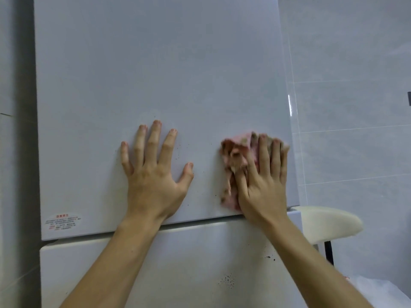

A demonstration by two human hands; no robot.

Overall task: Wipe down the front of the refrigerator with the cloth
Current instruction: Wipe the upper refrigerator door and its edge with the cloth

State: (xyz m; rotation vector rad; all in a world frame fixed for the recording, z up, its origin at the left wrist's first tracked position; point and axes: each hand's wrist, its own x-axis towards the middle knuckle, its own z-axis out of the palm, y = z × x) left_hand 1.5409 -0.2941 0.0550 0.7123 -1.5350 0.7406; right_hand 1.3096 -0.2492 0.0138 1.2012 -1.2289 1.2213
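The white refrigerator fills the view, with its upper door (155,74) above a lower door (178,263). A crumpled pink cloth (235,156), stained brown, is pressed against the lower right part of the upper door under my right hand (263,181). My left hand (153,172) lies flat on the same door to the left, fingers spread, holding nothing. Small dark specks dot the door between my hands and on the lower door (226,281).
A red-and-white sticker (63,222) sits at the upper door's bottom left corner. A cream stool seat (329,223) on a dark leg stands right of the fridge. Tiled wall (355,107) runs along the right; a grey gap (26,152) lies on the left.
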